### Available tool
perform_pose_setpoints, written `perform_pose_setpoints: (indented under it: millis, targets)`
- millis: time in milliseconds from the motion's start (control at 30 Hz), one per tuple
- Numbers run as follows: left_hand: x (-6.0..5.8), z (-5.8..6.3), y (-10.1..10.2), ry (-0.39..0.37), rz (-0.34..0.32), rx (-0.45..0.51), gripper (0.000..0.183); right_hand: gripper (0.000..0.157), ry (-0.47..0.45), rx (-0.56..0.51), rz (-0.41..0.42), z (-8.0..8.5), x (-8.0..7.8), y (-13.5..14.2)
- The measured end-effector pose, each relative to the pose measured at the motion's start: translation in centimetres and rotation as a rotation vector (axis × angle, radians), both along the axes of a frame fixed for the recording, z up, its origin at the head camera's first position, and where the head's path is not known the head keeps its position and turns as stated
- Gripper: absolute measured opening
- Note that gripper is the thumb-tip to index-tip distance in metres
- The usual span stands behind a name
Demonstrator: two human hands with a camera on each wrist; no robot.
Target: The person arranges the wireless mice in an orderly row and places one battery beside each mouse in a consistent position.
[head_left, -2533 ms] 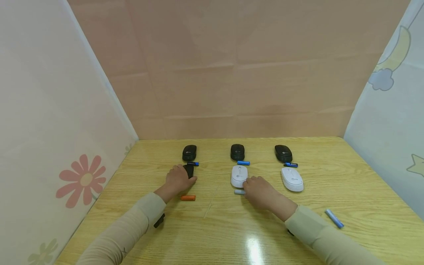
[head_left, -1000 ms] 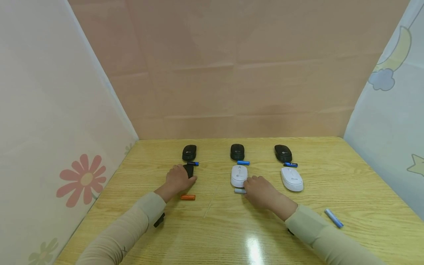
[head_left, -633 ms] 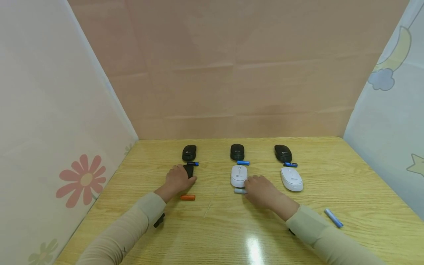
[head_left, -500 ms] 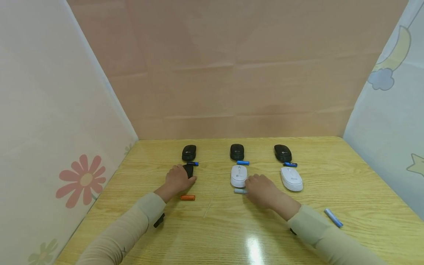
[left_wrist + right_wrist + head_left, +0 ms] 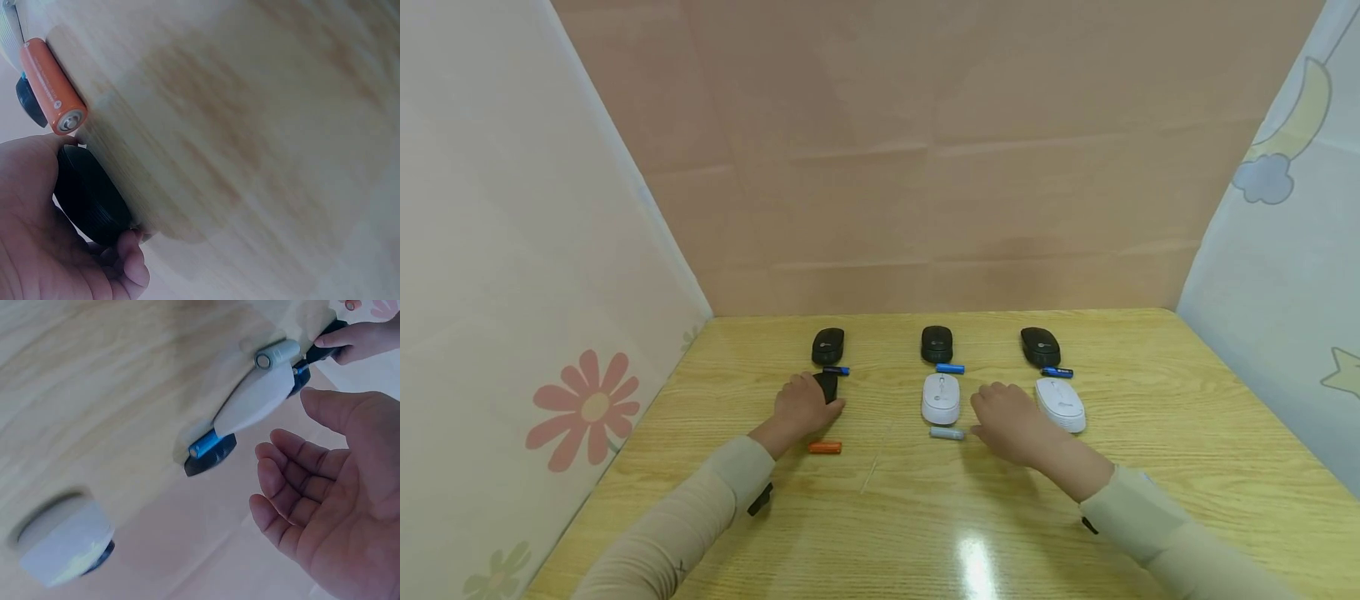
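Note:
My left hand grips a black computer mouse on the table; in the left wrist view thumb and fingers lie around its sides. An orange battery lies just in front of it. My right hand hovers between two white mice, the middle one and the right one. Its fingers are loosely curled with nothing in them, as the right wrist view shows. A pale grey-blue battery lies in front of the middle white mouse, close to the right hand's thumb.
Behind stands a row of black mice, left, middle and right. Blue batteries, left, middle and right, lie in front of them. Fabric walls enclose the wooden table.
My right hand has moved right, away from the middle white mouse and pale battery, which stay put. The right sleeve now covers most of the battery at right. My left hand has not moved.

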State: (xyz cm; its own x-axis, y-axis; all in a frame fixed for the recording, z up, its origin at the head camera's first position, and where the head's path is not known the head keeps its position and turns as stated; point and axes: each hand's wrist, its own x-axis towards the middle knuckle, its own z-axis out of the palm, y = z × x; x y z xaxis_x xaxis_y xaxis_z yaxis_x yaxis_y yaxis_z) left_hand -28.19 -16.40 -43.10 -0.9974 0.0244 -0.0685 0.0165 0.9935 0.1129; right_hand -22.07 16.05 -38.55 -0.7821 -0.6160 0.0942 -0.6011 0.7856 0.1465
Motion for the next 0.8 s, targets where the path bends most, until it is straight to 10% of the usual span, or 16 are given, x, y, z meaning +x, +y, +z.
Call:
perform_pose_setpoints:
  millis: [800]
  targets:
    - [-0.1,-0.1,-0.2,-0.004,-0.012,0.008,0.077,0.026,0.184,-0.138,0.042,1.5,1.2,7.4]
